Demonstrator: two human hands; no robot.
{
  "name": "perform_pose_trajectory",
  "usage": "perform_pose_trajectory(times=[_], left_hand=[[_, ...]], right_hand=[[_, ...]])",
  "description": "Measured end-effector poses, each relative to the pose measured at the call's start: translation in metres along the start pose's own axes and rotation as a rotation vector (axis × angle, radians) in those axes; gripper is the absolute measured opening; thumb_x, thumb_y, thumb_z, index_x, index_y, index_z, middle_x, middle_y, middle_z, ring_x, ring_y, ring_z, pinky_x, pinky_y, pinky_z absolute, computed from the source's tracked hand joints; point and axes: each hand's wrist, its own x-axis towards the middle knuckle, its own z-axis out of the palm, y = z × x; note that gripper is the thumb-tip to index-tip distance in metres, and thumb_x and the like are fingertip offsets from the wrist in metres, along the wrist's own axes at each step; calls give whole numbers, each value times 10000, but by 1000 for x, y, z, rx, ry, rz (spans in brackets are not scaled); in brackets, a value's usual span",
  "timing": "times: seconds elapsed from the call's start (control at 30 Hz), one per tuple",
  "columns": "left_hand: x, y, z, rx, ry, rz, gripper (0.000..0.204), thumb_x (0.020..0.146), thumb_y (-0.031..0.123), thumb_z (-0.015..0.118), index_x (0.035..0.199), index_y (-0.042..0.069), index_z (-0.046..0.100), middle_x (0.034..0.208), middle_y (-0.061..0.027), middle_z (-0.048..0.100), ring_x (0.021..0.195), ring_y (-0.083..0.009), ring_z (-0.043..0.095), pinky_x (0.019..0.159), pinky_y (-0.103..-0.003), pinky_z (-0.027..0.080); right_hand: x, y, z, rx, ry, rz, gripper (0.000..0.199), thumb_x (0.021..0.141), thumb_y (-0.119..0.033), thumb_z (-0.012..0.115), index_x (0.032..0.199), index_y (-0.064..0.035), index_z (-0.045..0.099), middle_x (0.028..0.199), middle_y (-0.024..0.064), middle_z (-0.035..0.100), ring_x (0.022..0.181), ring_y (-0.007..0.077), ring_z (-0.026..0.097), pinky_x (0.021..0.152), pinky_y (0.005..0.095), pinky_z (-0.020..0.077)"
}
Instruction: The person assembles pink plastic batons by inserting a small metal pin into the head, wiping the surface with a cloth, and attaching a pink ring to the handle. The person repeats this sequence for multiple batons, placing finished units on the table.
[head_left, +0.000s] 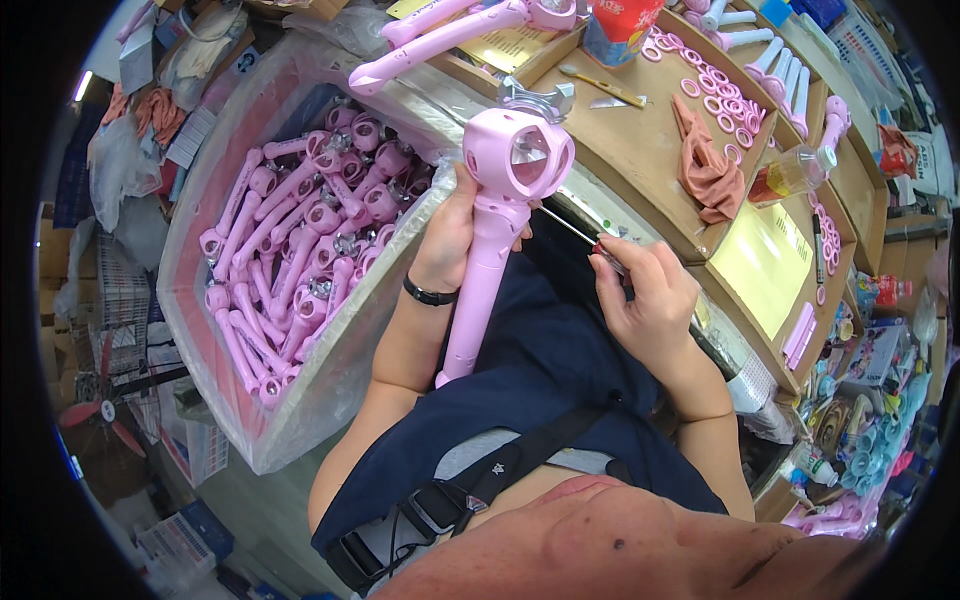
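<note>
A pink toy wand (478, 290) is wrapped in the fingers of my left hand (447, 235), just under its round head. That head has oval openings with a clear faceted piece inside, and a silver crown-like piece (537, 98) sits on top. Its handle slants down toward my lap. My right hand (650, 295) is closed on a screwdriver (568, 226) with a thin metal shaft and a bit of red at the grip. The shaft points at the wand's neck; whether the tip touches it is hidden behind the wand and my left fingers.
To the left stands a plastic-lined bin (255, 440) heaped with similar pink wands (300, 220). Cardboard trays (640, 195) on the bench hold pink rings (715, 95), a crumpled cloth (708, 165), a brush (600, 85) and a yellow sheet (765, 265). A bottle (790, 175) lies there too.
</note>
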Motion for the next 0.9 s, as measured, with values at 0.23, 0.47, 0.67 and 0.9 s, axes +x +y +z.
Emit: perform_pose_trajectory(times=[0.23, 0.47, 0.67, 0.9], left_hand=[[-9, 0, 10, 327, 108, 135, 667, 926, 587, 266, 1076, -9, 525, 819, -121, 628, 660, -169, 618, 561, -276, 507], [-16, -7, 8, 517, 74, 340, 647, 935, 549, 330, 1261, -8, 375, 1017, -126, 565, 834, -156, 571, 707, -268, 464], [-17, -8, 3, 752, -25, 559, 725, 948, 485, 406, 1396, -53, 217, 1337, -134, 395, 1212, -180, 393, 1024, -314, 300], [-17, -5, -5, 644, -43, 491, 742, 938, 506, 411, 1395, -50, 234, 1337, -123, 400, 1203, -175, 410, 1017, -308, 314]], right_hand=[[9, 8, -7, 72, -114, 89, 151, 749, -81, 709, 878, -56, 635, 645, 64, 549, 527, 208, 543, 476, 298, 426], [-7, 31, 12, 446, -129, 385, 151, 868, -161, 620, 860, -12, 641, 626, 41, 561, 526, 112, 517, 476, 259, 400], [-7, 51, 7, 1233, -542, 1163, 312, 956, -306, 496, 885, -28, 619, 515, -80, 351, 437, 6, 282, 420, 178, 230], [-20, 37, 20, 337, -139, 226, 160, 793, -89, 693, 905, -36, 592, 746, 56, 577, 543, 150, 538, 512, 267, 439]])
